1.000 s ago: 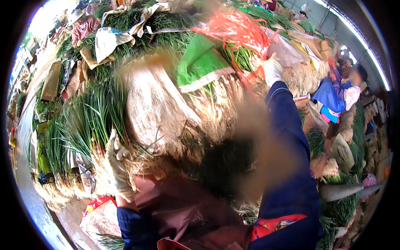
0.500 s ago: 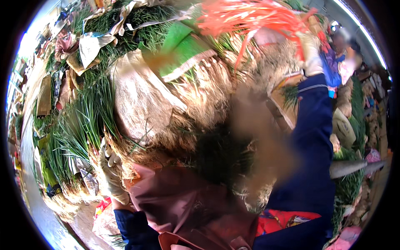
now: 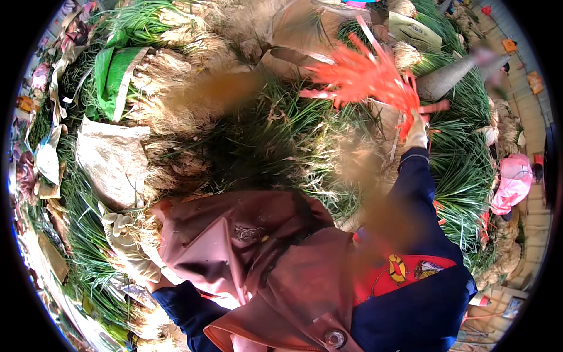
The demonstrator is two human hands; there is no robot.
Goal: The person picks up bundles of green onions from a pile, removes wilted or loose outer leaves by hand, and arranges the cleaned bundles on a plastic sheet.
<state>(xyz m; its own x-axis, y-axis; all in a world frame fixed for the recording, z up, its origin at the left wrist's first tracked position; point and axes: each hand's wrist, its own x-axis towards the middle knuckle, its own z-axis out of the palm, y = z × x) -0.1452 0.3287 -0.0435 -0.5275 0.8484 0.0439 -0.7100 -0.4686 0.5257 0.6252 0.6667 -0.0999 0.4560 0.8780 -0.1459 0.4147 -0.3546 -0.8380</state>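
Observation:
My right hand [image 3: 417, 134], in a pale glove, grips a bunch of orange-red plastic strips [image 3: 369, 79] raised at the upper right; the strips fan out leftward, blurred by motion. At the left, my left hand [image 3: 126, 243], gloved too, has its fingers curled at the root end of a bunch of green onions [image 3: 88, 223], whose dark leaves point away to the upper left. Pale stringy roots show beside its fingers. A maroon apron [image 3: 252, 234] covers my lap between the two arms.
A whitish sack [image 3: 111, 161] lies over onions at the left, near a green cloth [image 3: 114, 76]. Loose leaves and roots [image 3: 305, 141] cover the ground ahead. More onions [image 3: 460, 170] and a grey tapered object [image 3: 446, 76] are at the right. A person in pink [image 3: 513, 182] is farther right.
My view has swung to the right, so the sack and green cloth sit farther left. My right hand with the strips is nearer to me. The left hand keeps its place at the onions.

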